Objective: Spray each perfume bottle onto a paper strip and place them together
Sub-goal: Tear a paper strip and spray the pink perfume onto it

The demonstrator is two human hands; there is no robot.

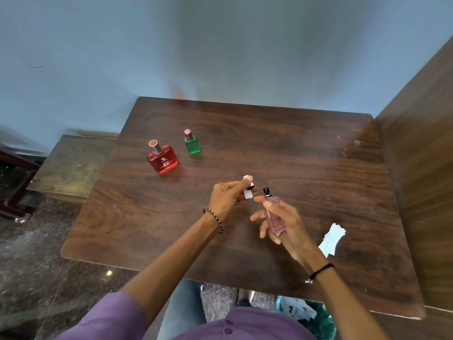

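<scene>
Two capped bottles, red [162,158] and green [192,142], stand far left on the table [294,148] as the left hand [229,196] pinches a paper strip [248,193] just beside the nozzle of the pink bottle [274,214], gripped upright in the right hand [282,217]

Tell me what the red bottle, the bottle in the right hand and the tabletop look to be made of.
Red bottle: likely tinted clear glass, since light glows through it; the cap looks like silvery metal or plated plastic.
Pink bottle in the right hand: clear glass or hard plastic, see-through, with a black sprayer.
Tabletop: dark wood-grain surface with a slight sheen, possibly laminate.
</scene>
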